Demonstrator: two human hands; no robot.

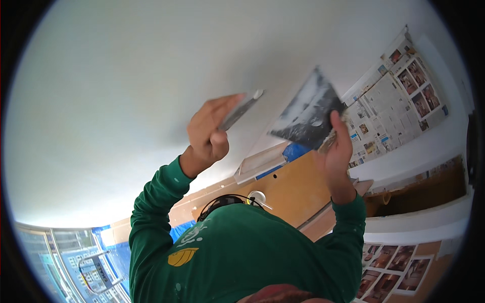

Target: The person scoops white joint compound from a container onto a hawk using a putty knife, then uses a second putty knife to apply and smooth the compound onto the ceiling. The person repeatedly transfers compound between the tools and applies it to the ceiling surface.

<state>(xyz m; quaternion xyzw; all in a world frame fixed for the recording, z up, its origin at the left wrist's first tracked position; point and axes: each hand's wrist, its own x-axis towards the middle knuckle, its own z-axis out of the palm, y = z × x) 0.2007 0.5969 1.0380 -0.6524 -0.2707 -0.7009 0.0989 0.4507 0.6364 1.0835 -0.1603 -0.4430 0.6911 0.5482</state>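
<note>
My left hand (208, 126) is closed round a putty knife (240, 111). Its thin grey blade slants up to the right, with a dab of white paste at the far corner. My right hand (337, 151) grips a dark, flat, square plate (310, 111) by its near right edge, thumb on top. White paste is smeared across the plate, which is tilted and slightly blurred. A gap separates the two tools. Behind them spreads a smooth white wall surface (126, 76); whether either tool touches it, I cannot tell.
Newspaper sheets (384, 121) cover a panel at the right, above a brown recess (419, 189). Below my arms lie a tan board (298, 177), blue sheeting (295, 151) and a white container (257, 197). A window (60, 262) stands at the lower left.
</note>
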